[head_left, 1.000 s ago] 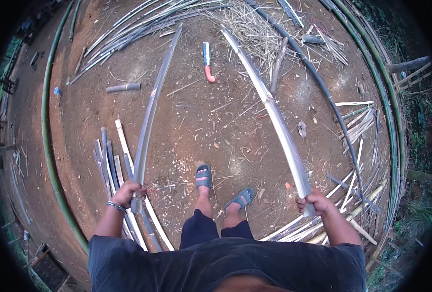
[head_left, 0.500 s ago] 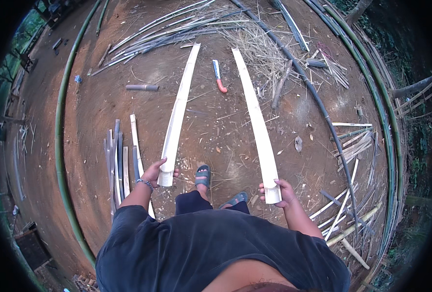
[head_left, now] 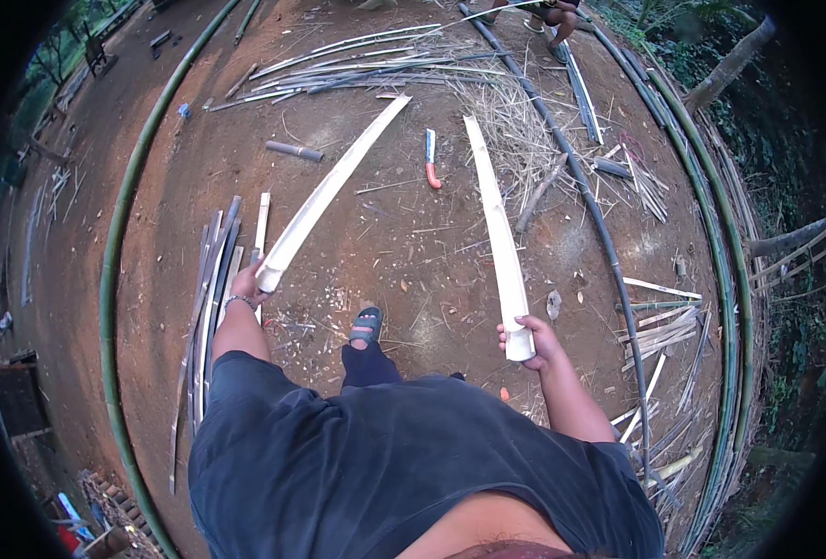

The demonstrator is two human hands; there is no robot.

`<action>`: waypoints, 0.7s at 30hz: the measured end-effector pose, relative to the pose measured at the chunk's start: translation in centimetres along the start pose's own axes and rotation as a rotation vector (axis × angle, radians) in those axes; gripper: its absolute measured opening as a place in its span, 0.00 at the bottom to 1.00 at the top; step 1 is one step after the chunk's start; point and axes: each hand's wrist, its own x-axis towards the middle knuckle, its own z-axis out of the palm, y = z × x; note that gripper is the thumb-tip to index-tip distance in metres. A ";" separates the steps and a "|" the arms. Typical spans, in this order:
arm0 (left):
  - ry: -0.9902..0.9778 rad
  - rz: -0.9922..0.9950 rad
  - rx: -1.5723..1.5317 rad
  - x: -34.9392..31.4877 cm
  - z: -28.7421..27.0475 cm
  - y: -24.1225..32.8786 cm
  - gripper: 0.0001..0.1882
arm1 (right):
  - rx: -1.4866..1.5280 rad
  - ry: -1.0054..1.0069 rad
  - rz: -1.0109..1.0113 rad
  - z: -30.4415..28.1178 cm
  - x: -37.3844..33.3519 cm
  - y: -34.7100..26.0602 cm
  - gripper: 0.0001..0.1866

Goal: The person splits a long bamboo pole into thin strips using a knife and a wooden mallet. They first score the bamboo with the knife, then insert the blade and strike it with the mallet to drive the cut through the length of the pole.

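Two long split bamboo halves, pale side up, stretch away from me. My left hand [head_left: 247, 282] is closed round the near end of the left bamboo half [head_left: 331, 191], which slants toward the far right. In my right hand [head_left: 536, 343] is the near end of the right bamboo half [head_left: 497, 233], its thumb over the rim and fingers underneath. The far tips reach out close to the ground; whether they touch it I cannot tell. Between the halves lies a saw [head_left: 432, 158] with a red-orange handle. Beside my left hand lie several narrow bamboo strips [head_left: 210, 270].
Long green bamboo poles lie at left [head_left: 112, 270] and right [head_left: 725, 233]. A dark pole [head_left: 576, 172] crosses the right side, near dry shavings [head_left: 501, 121]. More strips [head_left: 366, 70] lie at the back. A person [head_left: 557, 19] crouches at the far right. A short bamboo piece [head_left: 294, 150] lies left.
My left hand has moved left with its bamboo half, which now slants more. The right half has shifted slightly. The view has tilted, and a person now shows at the far edge.
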 end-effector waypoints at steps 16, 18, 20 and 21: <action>-0.356 0.982 0.814 -27.7 22.4 -11.0 0.36 | -0.193 -0.199 0.002 7.8 0.1 -2.0 0.26; -0.358 1.247 0.746 -29.3 25.7 -8.3 0.37 | -0.238 -0.234 -0.030 9.6 0.0 -2.9 0.27; -0.384 1.329 0.666 -29.4 28.3 -6.6 0.35 | -0.279 -0.316 -0.066 11.6 0.2 -4.0 0.26; -0.392 1.356 0.636 -29.0 29.2 -5.7 0.33 | -0.274 -0.329 -0.071 12.6 0.4 -4.6 0.26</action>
